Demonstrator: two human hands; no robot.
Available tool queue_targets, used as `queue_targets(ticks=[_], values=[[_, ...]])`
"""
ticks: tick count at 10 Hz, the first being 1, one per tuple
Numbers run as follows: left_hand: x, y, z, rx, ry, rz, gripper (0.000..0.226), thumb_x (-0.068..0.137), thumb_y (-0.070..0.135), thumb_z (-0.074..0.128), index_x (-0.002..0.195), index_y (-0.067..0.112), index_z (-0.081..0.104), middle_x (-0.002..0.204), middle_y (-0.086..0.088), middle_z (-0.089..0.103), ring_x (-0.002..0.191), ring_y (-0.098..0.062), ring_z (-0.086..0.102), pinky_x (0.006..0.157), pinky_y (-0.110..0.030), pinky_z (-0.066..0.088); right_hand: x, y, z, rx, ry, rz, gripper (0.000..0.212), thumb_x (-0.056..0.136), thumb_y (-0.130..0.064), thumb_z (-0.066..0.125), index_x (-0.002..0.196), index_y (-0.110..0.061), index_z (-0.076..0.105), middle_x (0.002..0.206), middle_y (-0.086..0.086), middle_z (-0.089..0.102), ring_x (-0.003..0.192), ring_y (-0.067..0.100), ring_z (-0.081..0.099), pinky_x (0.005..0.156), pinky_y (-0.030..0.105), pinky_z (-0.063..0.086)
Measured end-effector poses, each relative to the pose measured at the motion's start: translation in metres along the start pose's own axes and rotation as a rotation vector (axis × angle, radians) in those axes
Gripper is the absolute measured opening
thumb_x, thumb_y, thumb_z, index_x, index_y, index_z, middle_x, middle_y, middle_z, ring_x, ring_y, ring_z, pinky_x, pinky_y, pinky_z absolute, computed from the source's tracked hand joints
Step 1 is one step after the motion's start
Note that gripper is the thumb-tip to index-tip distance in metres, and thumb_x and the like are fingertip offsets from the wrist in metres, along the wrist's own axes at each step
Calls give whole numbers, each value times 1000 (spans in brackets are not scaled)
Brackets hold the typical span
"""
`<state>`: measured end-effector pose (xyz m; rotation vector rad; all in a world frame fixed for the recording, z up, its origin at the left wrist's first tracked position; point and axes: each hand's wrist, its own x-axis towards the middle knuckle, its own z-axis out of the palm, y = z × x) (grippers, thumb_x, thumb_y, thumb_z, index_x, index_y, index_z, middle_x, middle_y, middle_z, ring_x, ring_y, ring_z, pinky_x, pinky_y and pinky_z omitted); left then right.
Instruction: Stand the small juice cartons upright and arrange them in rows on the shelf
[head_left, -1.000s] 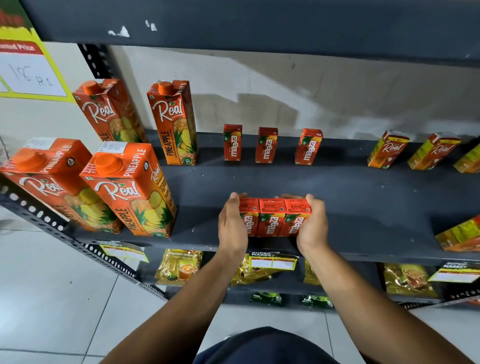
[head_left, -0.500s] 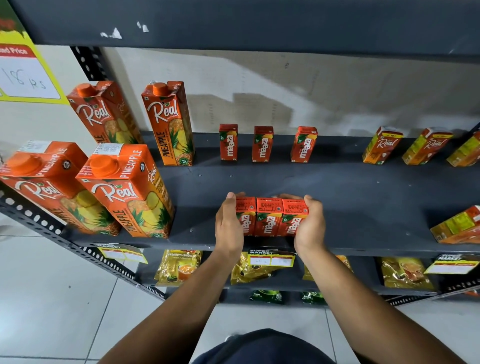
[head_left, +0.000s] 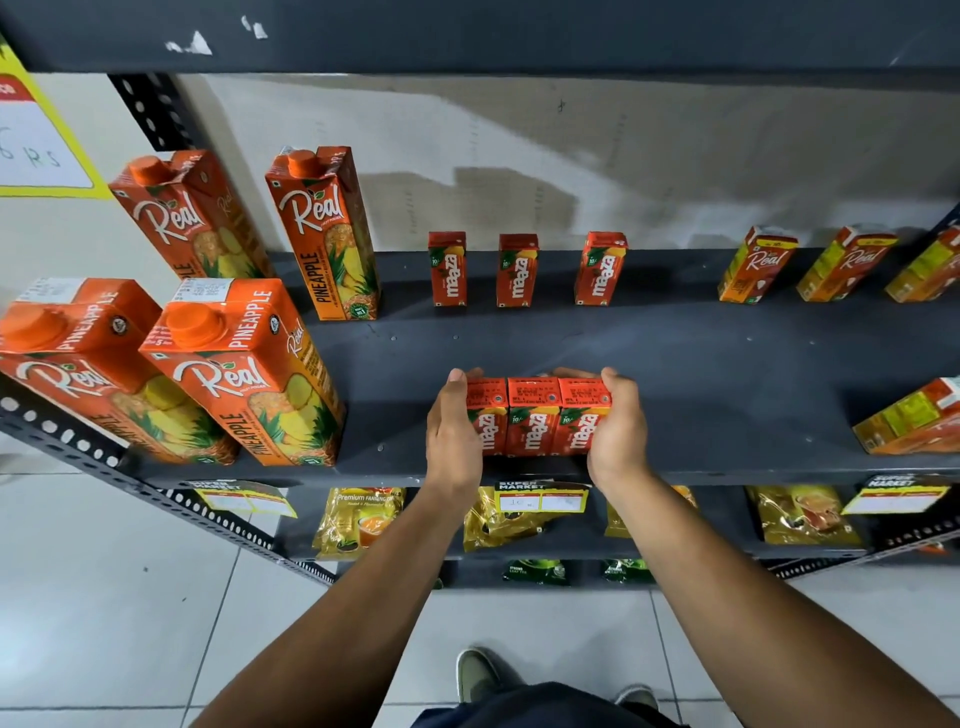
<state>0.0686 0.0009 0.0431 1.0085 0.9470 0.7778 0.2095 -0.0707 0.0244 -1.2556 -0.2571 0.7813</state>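
Three small red Maaza cartons (head_left: 535, 415) stand upright side by side near the front edge of the dark shelf (head_left: 701, 374). My left hand (head_left: 453, 431) presses against the left end of this row and my right hand (head_left: 615, 426) against the right end, so the row is squeezed between them. Three more small Maaza cartons stand upright and spaced apart at the back: left carton (head_left: 447, 269), middle carton (head_left: 517, 270), right carton (head_left: 600, 268).
Tall Real pineapple cartons (head_left: 249, 374) crowd the shelf's left side. Small Real cartons (head_left: 756, 265) stand at the back right, another (head_left: 909, 418) at the front right. Gold packets (head_left: 358, 519) and price tags (head_left: 540, 500) sit on the shelf below. My shoes show on the tiled floor.
The hands stay clamped on the front row of three cartons, which keeps its place near the front edge. The camera has tilted down a little.
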Motion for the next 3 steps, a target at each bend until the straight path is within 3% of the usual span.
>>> queue_targets(ticks=[1,2,3], values=[[-2,1,0,6,5,-4,56,79,68,41,110,28,65,105,-1,72,94,-15,70,71,-31,56,-4,-7,2,-46,-8,23,51,67,-58,52,84,-17,77,85,9,74,82,27,71,67,36,54],[-6,4,0,20,-2,-5,59,79,75,40,112,31,62,110,-4,70,97,-18,69,75,-35,58,-10,-12,5,-76,-38,-21,52,76,-59,49,93,-17,75,97,12,74,90,29,70,74,40,54],[-16,13,-2,-80,11,38,70,77,80,33,122,30,53,122,-5,62,107,-15,65,86,-36,55,-23,-23,-2,15,-33,-156,58,95,-57,31,119,-15,62,121,12,66,112,29,62,93,45,50]])
